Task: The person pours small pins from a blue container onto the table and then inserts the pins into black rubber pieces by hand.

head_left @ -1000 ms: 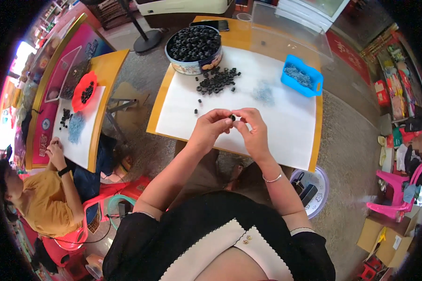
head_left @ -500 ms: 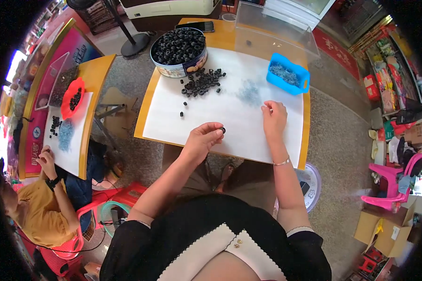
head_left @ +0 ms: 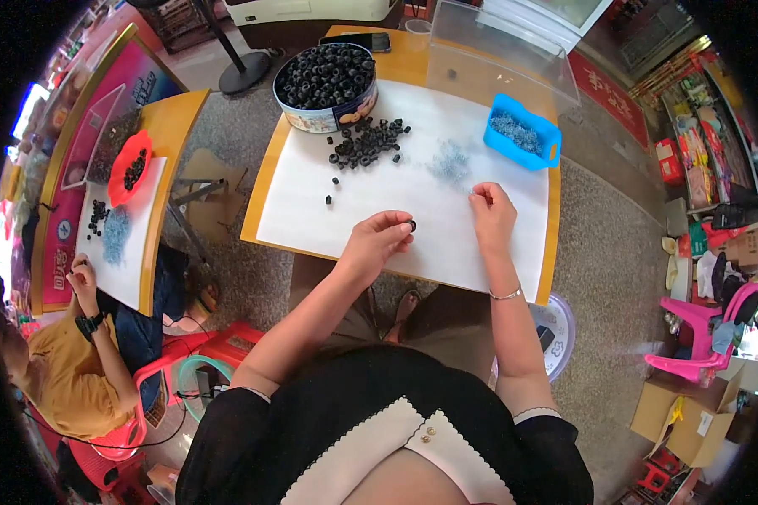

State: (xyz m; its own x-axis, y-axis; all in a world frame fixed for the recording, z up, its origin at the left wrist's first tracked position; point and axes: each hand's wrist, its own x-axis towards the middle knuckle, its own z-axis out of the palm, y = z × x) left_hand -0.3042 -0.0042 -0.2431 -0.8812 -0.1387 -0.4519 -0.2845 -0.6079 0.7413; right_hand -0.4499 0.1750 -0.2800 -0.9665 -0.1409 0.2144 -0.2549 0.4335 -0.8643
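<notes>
My left hand (head_left: 379, 244) is closed, with a small black ring-shaped part (head_left: 412, 225) pinched at its fingertips over the near edge of the white sheet (head_left: 303, 223). To its right, my right hand (head_left: 493, 219) hovers over the sheet with thumb and forefinger pressed together; whatever is between them is too small to make out. Just beyond lies a scatter of tiny pale-blue pieces (head_left: 451, 162). Left of that is a loose heap of black parts (head_left: 366, 145), and a couple of single ones lie nearer to me.
A round tin (head_left: 320, 120) full of black parts stands at the back left. A blue plastic basket (head_left: 556, 153) of pale-blue pieces is at the right, before a clear plastic lid (head_left: 501, 59). At the left, another person (head_left: 84, 370) sits by a second table with a red tray (head_left: 118, 189).
My left hand has moved slightly to the right and away from me, carrying the black part. My right hand stays almost in place, fingers still pinched.
</notes>
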